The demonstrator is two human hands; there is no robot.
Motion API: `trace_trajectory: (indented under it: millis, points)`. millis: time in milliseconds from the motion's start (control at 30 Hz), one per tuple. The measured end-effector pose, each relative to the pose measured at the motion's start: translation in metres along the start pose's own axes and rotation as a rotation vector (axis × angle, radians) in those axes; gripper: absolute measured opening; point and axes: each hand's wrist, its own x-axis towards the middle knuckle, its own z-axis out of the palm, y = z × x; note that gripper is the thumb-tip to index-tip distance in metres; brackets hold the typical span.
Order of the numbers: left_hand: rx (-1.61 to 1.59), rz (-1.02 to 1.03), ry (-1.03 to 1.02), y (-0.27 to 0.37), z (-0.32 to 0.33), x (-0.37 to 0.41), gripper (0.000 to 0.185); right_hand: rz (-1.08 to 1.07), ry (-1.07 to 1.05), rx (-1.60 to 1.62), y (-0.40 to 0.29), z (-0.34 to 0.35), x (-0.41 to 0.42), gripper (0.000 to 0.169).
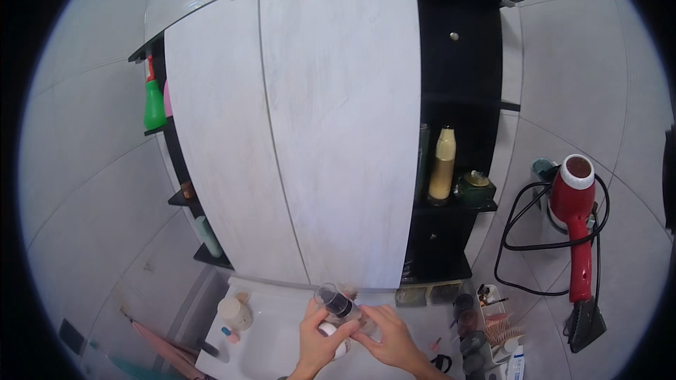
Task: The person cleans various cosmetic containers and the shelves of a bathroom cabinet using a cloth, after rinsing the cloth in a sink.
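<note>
Above the white washbasin point(266, 345), both of my hands are closed around a clear bottle with a black pump collar and transparent cap point(338, 303). The bottle tilts, its cap pointing up and left. My left hand point(315, 345) grips it near the collar. On the lower right, my right hand point(390, 338) has its fingers around the bottle's body. A white rounded item point(338, 342) shows by my left palm; whether I hold it or it stands behind cannot be told. Fingers hide much of the bottle.
A white two-door cabinet point(338, 132) fills the wall ahead; black side shelves hold a yellow bottle point(442, 169) and a green squeeze bottle point(154, 105). A red hair dryer point(573, 206) hangs at right above a toiletry organizer point(496, 309). A cream cup point(234, 312) stands on the basin's left rim.
</note>
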Motion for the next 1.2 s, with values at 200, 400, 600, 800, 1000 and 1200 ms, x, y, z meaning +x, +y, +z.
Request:
trace_trajectory:
  millis: [200, 400, 600, 800, 1000, 1200]
  points:
    - [-0.156, -0.161, 0.026, 0.02, -0.02, -0.003, 0.045, -0.158, 0.528, 0.095, -0.036, -0.087, 0.096, 0.036]
    - [-0.076, 0.003, 0.075, -0.019, -0.032, -0.01, 0.051, -0.143, 0.846, -0.115, -0.063, -0.204, 0.236, 0.034]
    - [-0.221, -0.122, 0.073, -0.019, -0.035, -0.02, 0.052, 0.138, 0.691, -0.474, -0.06, -0.221, 0.32, 0.043]
    - [-0.265, -0.145, 0.058, -0.017, -0.03, -0.021, 0.049, 0.146, 0.561, -0.59, -0.038, -0.221, 0.351, 0.066]
    - [-0.217, -0.155, 0.052, -0.021, -0.028, -0.015, 0.043, -0.229, 0.977, -0.443, -0.063, -0.197, 0.276, 0.044]
    - [-0.231, -0.187, 0.183, 0.003, -0.014, 0.012, 0.052, -0.356, -0.172, 0.017, -0.047, -0.037, 0.106, 0.03]
